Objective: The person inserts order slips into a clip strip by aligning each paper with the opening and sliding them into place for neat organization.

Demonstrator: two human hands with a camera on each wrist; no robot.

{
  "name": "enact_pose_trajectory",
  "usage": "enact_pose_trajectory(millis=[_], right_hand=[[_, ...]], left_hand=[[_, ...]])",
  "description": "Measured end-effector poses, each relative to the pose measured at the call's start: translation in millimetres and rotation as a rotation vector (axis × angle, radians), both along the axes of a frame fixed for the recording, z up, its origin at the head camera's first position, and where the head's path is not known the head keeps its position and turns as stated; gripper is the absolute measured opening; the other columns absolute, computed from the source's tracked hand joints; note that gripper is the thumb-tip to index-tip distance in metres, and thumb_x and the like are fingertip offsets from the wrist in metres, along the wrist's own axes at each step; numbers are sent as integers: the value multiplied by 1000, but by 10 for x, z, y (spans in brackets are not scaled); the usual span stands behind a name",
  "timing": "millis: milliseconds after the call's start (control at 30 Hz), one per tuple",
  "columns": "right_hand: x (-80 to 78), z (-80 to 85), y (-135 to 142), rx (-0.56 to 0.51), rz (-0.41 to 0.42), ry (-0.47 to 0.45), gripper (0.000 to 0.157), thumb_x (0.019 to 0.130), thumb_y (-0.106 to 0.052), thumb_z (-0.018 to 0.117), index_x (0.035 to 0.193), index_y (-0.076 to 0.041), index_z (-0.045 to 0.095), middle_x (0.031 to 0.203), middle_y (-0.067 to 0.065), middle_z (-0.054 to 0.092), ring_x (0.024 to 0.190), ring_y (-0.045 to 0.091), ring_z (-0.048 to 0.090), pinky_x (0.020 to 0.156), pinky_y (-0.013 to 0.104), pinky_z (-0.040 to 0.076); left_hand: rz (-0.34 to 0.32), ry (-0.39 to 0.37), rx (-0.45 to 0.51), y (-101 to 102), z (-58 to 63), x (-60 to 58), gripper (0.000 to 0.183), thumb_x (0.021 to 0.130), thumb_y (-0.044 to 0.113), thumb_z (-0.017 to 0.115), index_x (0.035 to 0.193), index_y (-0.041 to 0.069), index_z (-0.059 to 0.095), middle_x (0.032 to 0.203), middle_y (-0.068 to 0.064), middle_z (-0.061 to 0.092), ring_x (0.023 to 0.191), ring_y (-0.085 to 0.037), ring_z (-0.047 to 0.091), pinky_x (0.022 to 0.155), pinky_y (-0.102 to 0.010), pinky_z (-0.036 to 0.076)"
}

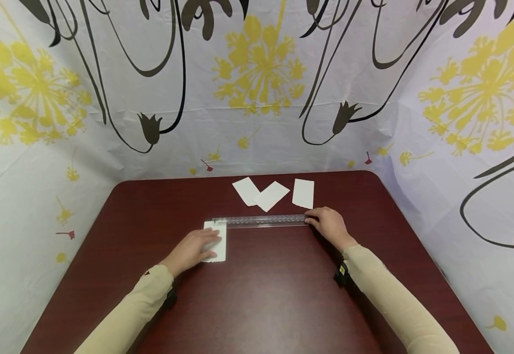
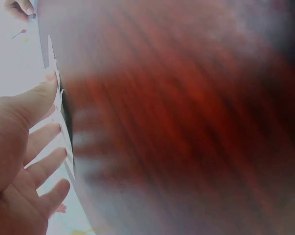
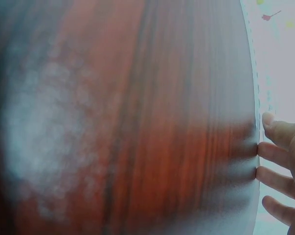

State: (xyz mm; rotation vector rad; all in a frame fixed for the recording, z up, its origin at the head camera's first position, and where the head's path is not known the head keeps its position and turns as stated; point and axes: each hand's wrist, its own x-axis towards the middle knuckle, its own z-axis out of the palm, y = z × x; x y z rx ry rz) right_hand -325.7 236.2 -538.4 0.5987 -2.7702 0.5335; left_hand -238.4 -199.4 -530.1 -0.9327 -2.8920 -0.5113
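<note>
A clear ruler (image 1: 265,221) lies flat across the table, its left end overlapping the top of a white paper slip (image 1: 220,246). My left hand (image 1: 196,250) rests on this slip with fingers extended and thumb apart. Seen from the left wrist, the slip (image 2: 64,117) is a thin edge-on strip by the left fingers (image 2: 52,159). At the ruler's other end, my right hand (image 1: 329,226) pinches it between thumb and fingers. The right wrist view shows the right fingertips (image 3: 262,148) right at the table's surface, while the ruler is barely visible there.
Beyond the ruler lie three more white slips: a left one (image 1: 244,191) touching a tilted middle one (image 1: 272,196), and a right one (image 1: 303,192) standing apart. The dark red table (image 1: 265,295) ends at a patterned cloth (image 1: 257,142) behind and at both sides.
</note>
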Motion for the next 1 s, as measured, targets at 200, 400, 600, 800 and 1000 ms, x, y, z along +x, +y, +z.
enact_pose_trajectory(millis=[200,400,600,800,1000], right_hand=[[-4,0,7,9,-4,7,25,89,-25,73,110,-13,76,110,10,76,103,31,70,86,50,56],[-5,3,6,6,0,10,24,88,-25,73,110,-14,76,109,10,76,101,30,70,85,50,56],[-4,2,-3,-3,1,7,24,89,-25,73,109,-14,77,108,10,76,101,30,70,85,50,57],[-7,-2,0,0,4,14,24,89,-25,73,110,-14,76,108,10,76,101,30,70,85,50,57],[-7,-2,-4,-3,3,7,24,89,-25,73,110,-13,77,109,10,76,101,30,70,85,50,57]], left_hand=[[-13,24,9,7,5,4,48,86,25,75,129,5,65,139,-14,61,133,-35,54,110,-52,43],[-19,30,-4,38,7,-2,49,86,26,75,129,4,65,139,-15,61,133,-35,54,111,-51,42],[-28,28,-17,71,10,-16,50,86,28,74,129,4,65,140,-15,60,134,-35,53,112,-52,41],[-44,28,-8,97,26,-28,50,86,27,74,129,3,64,140,-16,60,134,-36,54,111,-53,41],[-39,23,-33,130,26,-37,50,87,29,73,129,3,64,141,-16,60,134,-36,53,111,-53,41]])
